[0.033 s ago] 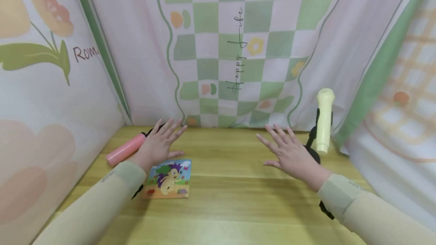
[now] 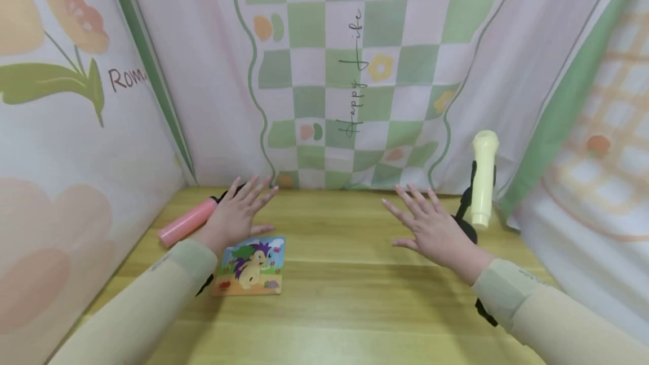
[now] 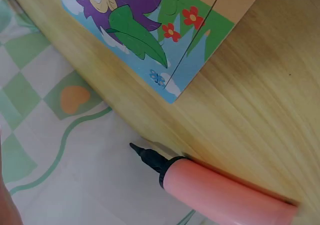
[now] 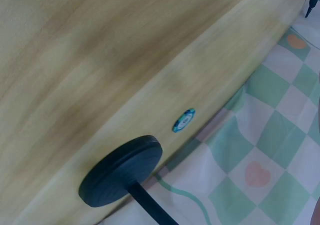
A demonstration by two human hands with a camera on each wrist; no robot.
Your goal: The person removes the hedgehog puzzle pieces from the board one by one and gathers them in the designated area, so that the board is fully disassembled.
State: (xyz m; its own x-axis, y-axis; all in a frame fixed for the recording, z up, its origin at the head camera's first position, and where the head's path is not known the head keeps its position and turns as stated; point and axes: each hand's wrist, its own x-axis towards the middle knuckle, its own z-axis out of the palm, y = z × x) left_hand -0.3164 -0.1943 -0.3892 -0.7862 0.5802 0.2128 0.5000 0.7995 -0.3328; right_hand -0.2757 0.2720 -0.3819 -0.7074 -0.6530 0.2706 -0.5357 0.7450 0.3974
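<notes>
My left hand point(image 2: 235, 216) is held over the left side of the table, palm down, fingers spread, holding nothing. Just below it in the head view lies a square hedgehog picture board point(image 2: 250, 269); thin seam lines cross it in the left wrist view. A pink hand pump point(image 2: 187, 222) lies beside that hand, its black nozzle point(image 3: 150, 157) partly covered by the hand in the head view. On the right, my right hand point(image 2: 426, 227) is also spread and holds nothing. Nearest to it is a pale yellow microphone-shaped object point(image 2: 483, 179) upright on a black stand point(image 2: 466, 231).
The wooden table point(image 2: 329, 297) ends at a printed curtain point(image 2: 345, 94) at the back, with cloth walls on both sides. A small blue oval piece point(image 4: 184, 120) lies near the table's back edge by the stand's round base point(image 4: 122, 170).
</notes>
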